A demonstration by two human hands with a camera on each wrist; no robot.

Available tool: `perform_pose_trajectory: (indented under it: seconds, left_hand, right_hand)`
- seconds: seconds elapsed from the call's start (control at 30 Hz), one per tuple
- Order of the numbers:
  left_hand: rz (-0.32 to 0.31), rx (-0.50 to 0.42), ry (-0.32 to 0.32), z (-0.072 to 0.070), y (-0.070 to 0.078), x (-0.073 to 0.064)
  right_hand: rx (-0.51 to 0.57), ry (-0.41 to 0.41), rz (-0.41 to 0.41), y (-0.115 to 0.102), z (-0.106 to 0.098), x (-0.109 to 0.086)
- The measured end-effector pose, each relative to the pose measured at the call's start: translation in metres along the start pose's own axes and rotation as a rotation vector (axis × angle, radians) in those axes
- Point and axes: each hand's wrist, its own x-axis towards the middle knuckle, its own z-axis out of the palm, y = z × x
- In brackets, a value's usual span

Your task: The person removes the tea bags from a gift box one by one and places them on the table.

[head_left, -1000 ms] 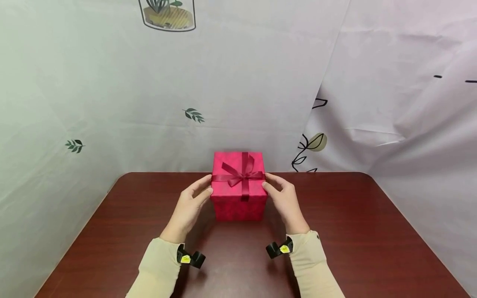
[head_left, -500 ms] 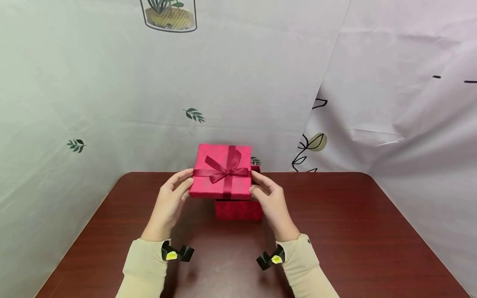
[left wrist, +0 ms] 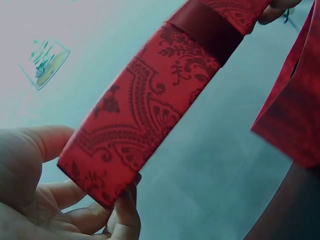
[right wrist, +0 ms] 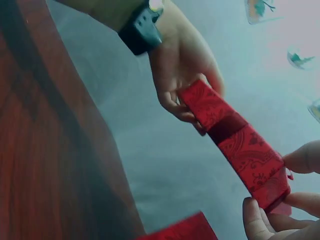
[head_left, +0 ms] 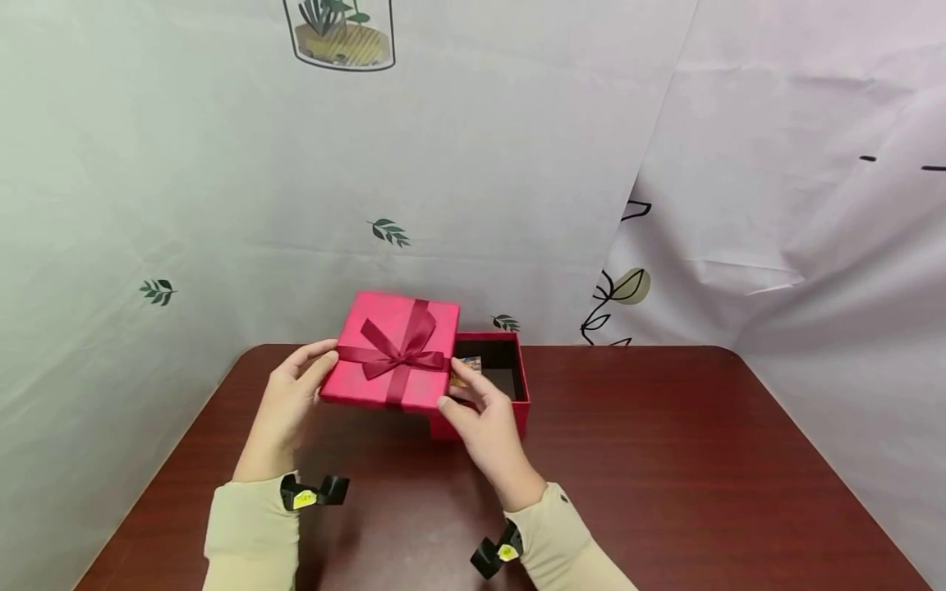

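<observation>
Both hands hold a red gift box lid (head_left: 377, 328) with a dark red ribbon bow, raised above the table and tilted. My left hand (head_left: 284, 406) grips its left edge, thumb on top and fingers below, as the left wrist view shows. On the opposite edge, my right hand (head_left: 491, 435) pinches the right side near the front corner. Behind that hand stands the uncovered red box (head_left: 523, 386), with a dark inside. A small colourful item (head_left: 471, 361) shows within it, partly hidden by the lid and the right hand.
The box stands near the far edge of a dark red-brown wooden table (head_left: 665, 460). Behind and around the table hangs a pale curtain (head_left: 502, 164) printed with plants. A black wrist camera (head_left: 314, 494) is strapped to each forearm.
The lid has come up off the box and moved left with both hands, tilting a little. The box's inside has come into view while the box itself stays in place.
</observation>
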Motion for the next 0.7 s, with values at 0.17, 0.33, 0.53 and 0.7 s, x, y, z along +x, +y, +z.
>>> perform_pose_trajectory:
  seconds: [0.17, 0.33, 0.53, 0.7]
  left_hand:
    - [-0.033, 0.188, 0.056, -0.016, 0.001, 0.000]
    - [-0.078, 0.299, 0.102, -0.027, 0.000, 0.001]
    - [-0.113, 0.345, 0.139, -0.034, -0.007, 0.005]
    - [-0.172, 0.359, 0.116, -0.039, -0.019, 0.011]
  right_hand:
    - [0.003, -0.050, 0.052, 0.005, 0.020, -0.003]
    - [-0.016, -0.091, 0.088, 0.011, 0.038, -0.005]
    - [-0.071, -0.108, 0.084, 0.020, 0.057, -0.005]
    - [-0.127, -0.102, 0.096, 0.033, 0.067, -0.004]
